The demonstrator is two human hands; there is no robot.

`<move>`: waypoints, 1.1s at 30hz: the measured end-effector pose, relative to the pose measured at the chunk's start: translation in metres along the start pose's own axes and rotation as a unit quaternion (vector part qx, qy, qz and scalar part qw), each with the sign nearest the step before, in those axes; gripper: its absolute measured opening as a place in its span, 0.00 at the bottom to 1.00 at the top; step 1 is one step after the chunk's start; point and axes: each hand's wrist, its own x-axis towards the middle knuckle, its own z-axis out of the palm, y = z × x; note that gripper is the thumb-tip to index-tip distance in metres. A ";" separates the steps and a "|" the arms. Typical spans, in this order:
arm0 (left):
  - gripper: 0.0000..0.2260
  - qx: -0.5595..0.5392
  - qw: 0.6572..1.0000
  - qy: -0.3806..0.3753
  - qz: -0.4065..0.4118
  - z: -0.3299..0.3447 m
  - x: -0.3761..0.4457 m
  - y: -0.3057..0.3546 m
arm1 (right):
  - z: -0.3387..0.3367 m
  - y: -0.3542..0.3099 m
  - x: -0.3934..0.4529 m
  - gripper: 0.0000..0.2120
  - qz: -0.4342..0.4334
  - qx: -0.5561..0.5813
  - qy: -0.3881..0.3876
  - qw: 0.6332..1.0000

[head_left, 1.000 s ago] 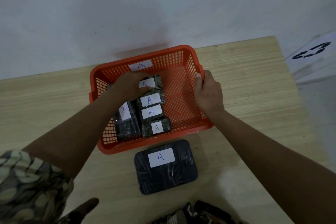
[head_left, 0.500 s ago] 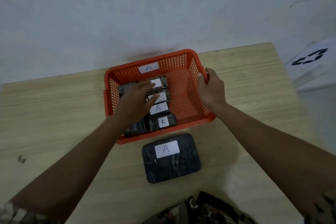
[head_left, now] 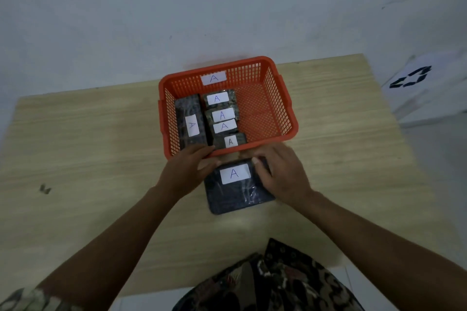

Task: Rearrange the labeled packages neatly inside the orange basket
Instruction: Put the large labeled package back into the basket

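Head view looks down on a big dark package (head_left: 238,188), plastic-wrapped, with a white label marked A, flat on the desk (head_left: 88,139). The left hand (head_left: 185,171) and right hand (head_left: 280,171) rest on its two far corners, fingers (head_left: 262,158) loosely curled against the edges; whether they grip it I cannot tell. Just beyond the fingers sits the orange basket (head_left: 278,108), its near rim touching the left fingertips. Five smaller labelled packages (head_left: 222,115) fill its left half. To the right lies white paper (head_left: 417,83) with a black symbol.
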 end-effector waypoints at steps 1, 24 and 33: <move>0.22 0.003 1.000 0.001 -0.012 0.002 -0.001 -0.002 | 0.004 -0.002 -0.009 0.06 0.003 -0.004 -0.033 0.999; 0.17 0.098 0.992 0.049 0.058 0.017 0.008 -0.014 | -0.041 0.002 -0.061 0.25 0.343 0.160 -0.128 0.917; 0.15 0.123 0.990 0.018 0.059 0.024 0.017 -0.010 | -0.058 -0.001 0.026 0.23 0.354 0.178 0.110 0.912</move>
